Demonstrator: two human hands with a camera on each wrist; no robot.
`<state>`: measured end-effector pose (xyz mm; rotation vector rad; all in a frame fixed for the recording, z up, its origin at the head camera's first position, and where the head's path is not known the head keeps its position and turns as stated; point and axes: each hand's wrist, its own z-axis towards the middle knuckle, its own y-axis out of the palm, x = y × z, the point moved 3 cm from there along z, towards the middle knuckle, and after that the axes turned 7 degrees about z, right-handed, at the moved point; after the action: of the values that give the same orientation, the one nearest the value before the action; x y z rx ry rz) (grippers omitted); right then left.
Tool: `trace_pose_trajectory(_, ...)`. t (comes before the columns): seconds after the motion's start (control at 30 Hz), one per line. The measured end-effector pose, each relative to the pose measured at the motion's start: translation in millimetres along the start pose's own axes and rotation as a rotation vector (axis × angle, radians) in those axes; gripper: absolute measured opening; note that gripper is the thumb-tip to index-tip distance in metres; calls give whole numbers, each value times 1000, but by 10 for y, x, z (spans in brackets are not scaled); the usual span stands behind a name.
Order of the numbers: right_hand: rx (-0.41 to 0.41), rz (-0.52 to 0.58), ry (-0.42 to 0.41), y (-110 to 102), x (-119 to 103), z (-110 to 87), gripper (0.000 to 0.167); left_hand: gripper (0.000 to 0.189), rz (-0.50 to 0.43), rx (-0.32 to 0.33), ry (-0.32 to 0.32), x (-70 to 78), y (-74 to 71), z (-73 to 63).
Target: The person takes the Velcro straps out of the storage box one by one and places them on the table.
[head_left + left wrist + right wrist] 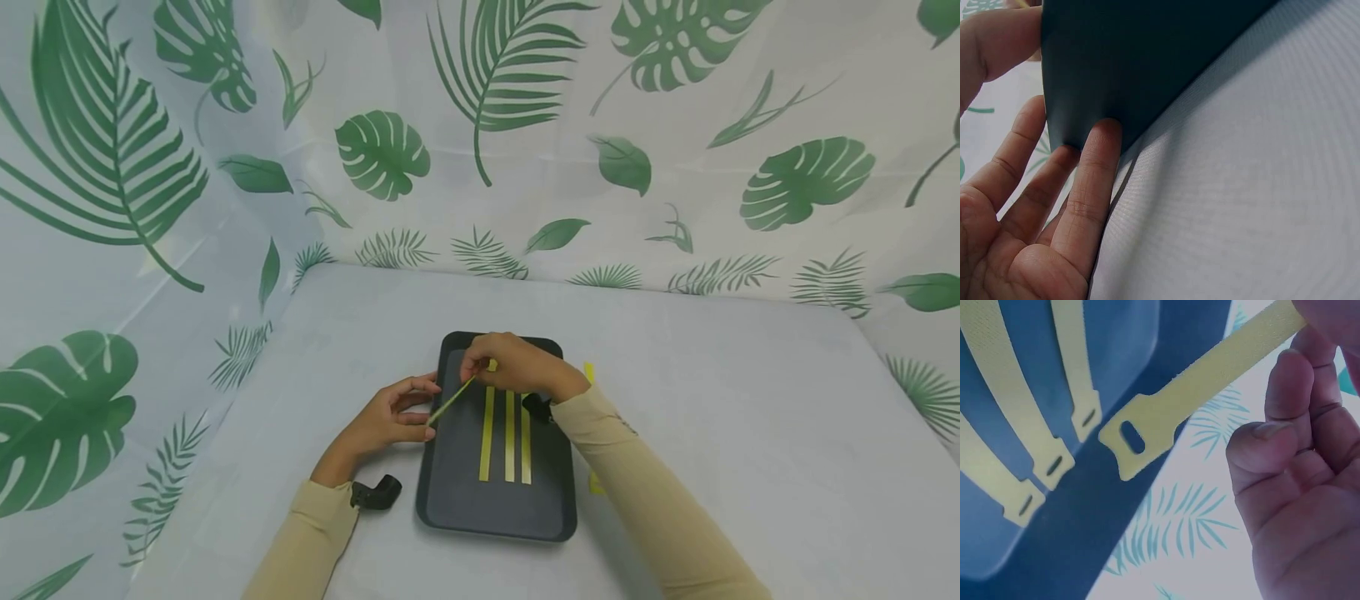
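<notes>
My right hand point(513, 362) pinches a yellow hook-and-loop cable tie point(450, 402) above a dark grey tray point(495, 529). The tie's slotted head sticks out past my fingers in the right wrist view. At its far end, the tie meets the thumb and a fingertip of my left hand point(386, 417), by the tray's left rim. Other left fingers point(1097, 169) are extended against the tray's outer wall in the left wrist view, where the thumb's tip is hidden. Three more yellow cable ties point(1016, 387) lie side by side in the tray, with slotted heads at one end.
On the white table point(712, 417), more yellow pieces point(589, 372) lie to the right of the tray, partly hidden by my right sleeve point(637, 475). A white curtain point(540, 192) with green leaf prints stands behind and to the left.
</notes>
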<state>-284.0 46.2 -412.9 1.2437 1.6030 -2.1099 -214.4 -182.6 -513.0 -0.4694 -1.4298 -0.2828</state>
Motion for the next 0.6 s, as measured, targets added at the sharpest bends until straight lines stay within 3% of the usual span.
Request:
trace_pose_trajectory(0.37,59,0,-10,-84,-77,-120,13,64,-18,0,-7,-3,8,3)
trace_pose_trajectory(0.6,119,76,5,-113,-132,-243,13,64,6,15,-21,2,6,-8)
